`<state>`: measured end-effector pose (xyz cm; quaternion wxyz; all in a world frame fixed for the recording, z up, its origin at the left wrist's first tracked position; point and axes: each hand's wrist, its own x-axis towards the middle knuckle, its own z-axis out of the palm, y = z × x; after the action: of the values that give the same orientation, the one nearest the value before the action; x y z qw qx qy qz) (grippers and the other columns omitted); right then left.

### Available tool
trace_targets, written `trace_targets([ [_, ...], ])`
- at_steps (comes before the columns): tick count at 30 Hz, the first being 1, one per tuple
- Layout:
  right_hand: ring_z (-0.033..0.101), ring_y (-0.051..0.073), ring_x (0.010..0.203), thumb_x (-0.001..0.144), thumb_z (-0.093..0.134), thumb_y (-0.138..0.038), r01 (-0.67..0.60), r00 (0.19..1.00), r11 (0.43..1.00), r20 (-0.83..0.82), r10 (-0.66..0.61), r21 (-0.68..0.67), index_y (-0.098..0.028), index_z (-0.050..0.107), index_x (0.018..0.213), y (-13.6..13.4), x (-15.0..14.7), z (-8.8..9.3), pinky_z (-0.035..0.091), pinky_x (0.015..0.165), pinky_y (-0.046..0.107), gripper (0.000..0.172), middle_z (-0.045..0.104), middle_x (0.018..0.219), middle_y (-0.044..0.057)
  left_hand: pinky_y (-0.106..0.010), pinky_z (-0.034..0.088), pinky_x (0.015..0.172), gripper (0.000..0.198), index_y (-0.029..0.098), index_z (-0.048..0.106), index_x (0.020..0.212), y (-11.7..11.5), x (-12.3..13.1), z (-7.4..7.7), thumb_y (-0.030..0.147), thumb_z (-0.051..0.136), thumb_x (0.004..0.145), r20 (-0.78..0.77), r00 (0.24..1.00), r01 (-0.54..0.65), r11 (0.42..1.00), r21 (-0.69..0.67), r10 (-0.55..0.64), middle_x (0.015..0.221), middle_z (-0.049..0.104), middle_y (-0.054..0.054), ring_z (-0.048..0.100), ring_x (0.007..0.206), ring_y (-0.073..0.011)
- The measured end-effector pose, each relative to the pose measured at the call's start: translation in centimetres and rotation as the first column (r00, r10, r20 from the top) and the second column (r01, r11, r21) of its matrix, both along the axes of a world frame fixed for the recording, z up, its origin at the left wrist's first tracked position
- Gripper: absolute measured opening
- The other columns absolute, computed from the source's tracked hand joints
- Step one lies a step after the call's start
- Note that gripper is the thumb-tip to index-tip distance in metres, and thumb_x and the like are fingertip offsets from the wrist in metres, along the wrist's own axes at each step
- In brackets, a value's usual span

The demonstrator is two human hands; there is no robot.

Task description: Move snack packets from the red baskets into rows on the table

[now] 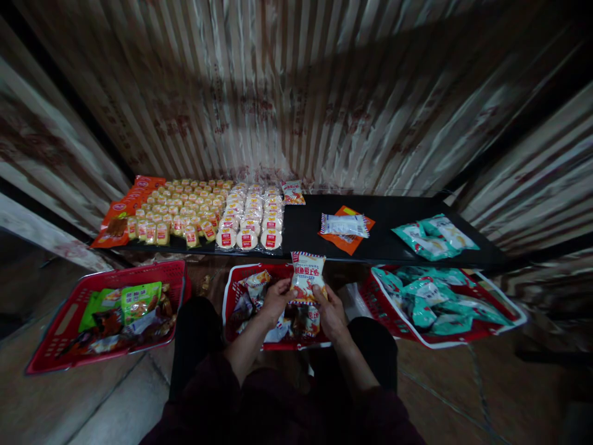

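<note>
Between both hands I hold a white, red and orange snack packet point(307, 277), upright above the middle basket. My left hand point(278, 298) grips its left edge. The right side is pinched by my right hand point(330, 308), thumb on the front. Below lies the middle red basket point(228, 303) with a white rim, holding mixed snack packets. A similar small packet point(293, 192) rests at the back of the black shelf point(306, 228), beside rows of round white wrapped crackers point(248, 238).
Small yellow wrapped cakes point(185, 210) and orange packets point(121, 216) fill the shelf's left. Rightward lie a white packet point(343, 225) on an orange one point(351, 246) and teal packets point(433, 237). Red baskets stand left point(46, 347) and right point(393, 321). Striped curtain point(296, 93) hangs behind.
</note>
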<state>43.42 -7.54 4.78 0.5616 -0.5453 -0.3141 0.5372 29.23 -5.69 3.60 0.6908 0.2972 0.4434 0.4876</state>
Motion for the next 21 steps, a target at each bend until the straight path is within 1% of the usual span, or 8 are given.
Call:
trace_targets([
  [4, 0.068, 0.027, 0.084, 0.065, 0.071, -0.057, -0.018, 0.999, 1.000, 0.036, 0.018, 0.016, -0.022, 0.066, 0.112, 1.4, 0.6, 0.2, 0.055, 0.071, 0.038, 0.059, 0.074, 0.093, 0.006, -0.035, 0.048, 0.088, 0.042, 0.014, 0.066, 0.102, 0.9, 0.5, 1.5, 0.024, 0.076, 0.063, -0.038, 0.999, -0.032, 0.998, 0.059, 0.034, 0.102, 0.070, -0.011, 0.065, 0.093, -0.0207],
  [8, 0.069, 0.025, 0.081, 0.066, 0.072, -0.054, -0.030, 1.000, 0.999, -0.005, 0.030, 0.021, -0.024, 0.064, 0.113, 3.1, 0.9, 1.0, 0.056, 0.068, 0.036, 0.056, 0.074, 0.096, 0.005, -0.035, 0.050, 0.086, 0.038, 0.014, 0.065, 0.104, 2.4, 1.1, 2.8, 0.019, 0.072, 0.067, -0.096, 0.993, -0.060, 0.994, 0.089, 0.068, 0.101, 0.071, -0.010, 0.066, 0.090, -0.0202],
  [11, 0.069, 0.024, 0.077, 0.068, 0.073, -0.051, -0.042, 0.998, 0.999, -0.035, 0.043, 0.019, -0.025, 0.059, 0.121, 4.3, 1.1, 1.7, 0.056, 0.066, 0.035, 0.061, 0.074, 0.096, 0.005, -0.033, 0.051, 0.085, 0.034, 0.015, 0.064, 0.106, 3.7, 1.5, 3.1, 0.015, 0.066, 0.072, -0.145, 0.987, -0.055, 0.992, 0.115, 0.071, 0.101, 0.071, -0.009, 0.066, 0.090, -0.0189],
  [14, 0.069, 0.024, 0.074, 0.067, 0.073, -0.050, -0.038, 0.998, 0.999, -0.042, 0.039, 0.015, -0.023, 0.055, 0.127, 5.5, 1.1, 2.3, 0.056, 0.065, 0.036, 0.069, 0.074, 0.095, 0.006, -0.031, 0.050, 0.086, 0.033, 0.015, 0.061, 0.110, 5.0, 1.8, 3.0, 0.011, 0.059, 0.076, -0.209, 0.975, -0.041, 0.985, 0.170, 0.077, 0.103, 0.070, -0.009, 0.066, 0.092, -0.0171],
  [18, 0.069, 0.025, 0.079, 0.067, 0.072, -0.051, -0.014, 1.000, 0.999, -0.024, 0.015, 0.035, -0.023, 0.053, 0.130, 7.3, 1.2, 2.7, 0.056, 0.069, 0.038, 0.072, 0.073, 0.100, 0.007, -0.030, 0.050, 0.086, 0.037, 0.018, 0.057, 0.116, 6.6, 2.1, 3.2, 0.011, 0.055, 0.080, -0.373, 0.922, -0.015, 0.974, 0.228, 0.102, 0.100, 0.070, -0.007, 0.066, 0.092, -0.0157],
  [21, 0.068, 0.025, 0.088, 0.067, 0.072, -0.050, 0.027, 0.999, 0.997, 0.022, -0.029, 0.067, -0.024, 0.055, 0.127, 8.7, 1.4, 2.7, 0.055, 0.076, 0.039, 0.068, 0.070, 0.108, 0.007, -0.029, 0.049, 0.086, 0.038, 0.020, 0.055, 0.118, 7.7, 2.3, 4.0, 0.012, 0.054, 0.081, -0.512, 0.850, 0.011, 0.968, 0.251, 0.123, 0.100, 0.070, -0.006, 0.066, 0.092, -0.0153],
])
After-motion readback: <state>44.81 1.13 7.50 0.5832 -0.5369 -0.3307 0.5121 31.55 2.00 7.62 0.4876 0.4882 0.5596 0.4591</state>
